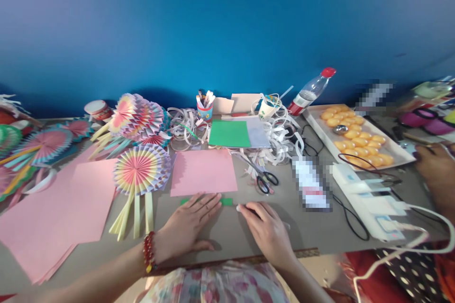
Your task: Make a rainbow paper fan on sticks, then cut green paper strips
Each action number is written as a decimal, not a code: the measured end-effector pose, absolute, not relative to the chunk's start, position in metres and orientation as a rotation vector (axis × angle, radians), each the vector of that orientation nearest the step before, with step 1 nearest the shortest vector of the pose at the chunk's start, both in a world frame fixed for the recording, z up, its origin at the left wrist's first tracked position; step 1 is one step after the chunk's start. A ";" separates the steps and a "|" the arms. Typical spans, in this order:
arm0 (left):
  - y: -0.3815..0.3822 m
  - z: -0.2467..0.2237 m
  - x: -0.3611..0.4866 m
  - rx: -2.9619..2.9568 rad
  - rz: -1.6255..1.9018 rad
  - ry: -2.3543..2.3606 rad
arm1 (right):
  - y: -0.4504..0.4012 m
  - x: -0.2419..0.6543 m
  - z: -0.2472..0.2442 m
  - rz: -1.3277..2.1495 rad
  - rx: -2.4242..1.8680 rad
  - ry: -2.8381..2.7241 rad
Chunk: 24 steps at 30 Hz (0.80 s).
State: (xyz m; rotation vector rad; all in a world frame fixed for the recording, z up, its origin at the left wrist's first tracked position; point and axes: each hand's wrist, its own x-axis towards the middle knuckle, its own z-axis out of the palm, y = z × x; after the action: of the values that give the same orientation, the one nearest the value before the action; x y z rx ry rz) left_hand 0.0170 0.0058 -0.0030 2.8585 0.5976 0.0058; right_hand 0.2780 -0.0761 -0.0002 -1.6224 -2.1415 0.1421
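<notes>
My left hand (pixel 190 222) lies flat with spread fingers over a narrow green paper strip (pixel 226 202) on the grey table. The strip's ends show on both sides of the fingers. My right hand (pixel 266 229) is closed near the strip's right end, its fingers round a small whitish object (pixel 239 208) that is mostly hidden. Beyond the hands lie a pink sheet (pixel 204 173) and black-handled scissors (pixel 265 182). A green sheet (pixel 229 133) rests on a pale one farther back.
Left: pleated paper fans (pixel 142 169) and large pink sheets (pixel 60 213). Back: paper strips (pixel 280 137), a pen cup (pixel 205 110) and a tilted bottle (pixel 310 92). Right: a tray of yellow pieces (pixel 405 155), a power strip (pixel 355 194) with cables, and another person's hand (pixel 435 175).
</notes>
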 end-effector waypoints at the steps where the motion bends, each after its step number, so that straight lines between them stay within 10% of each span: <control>1: 0.006 -0.003 0.015 2.851 0.007 0.585 | -0.076 0.278 0.000 0.135 -1.625 -2.143; 24: 0.008 -0.003 0.014 2.797 -0.003 0.584 | -0.075 0.254 -0.001 0.121 -1.638 -2.155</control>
State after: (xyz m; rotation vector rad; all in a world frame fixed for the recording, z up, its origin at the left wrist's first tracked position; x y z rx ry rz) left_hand 0.0143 0.0076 -0.0029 2.7968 0.5838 -0.0026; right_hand 0.2544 -0.0751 -0.0005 -1.6375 -2.1549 0.1215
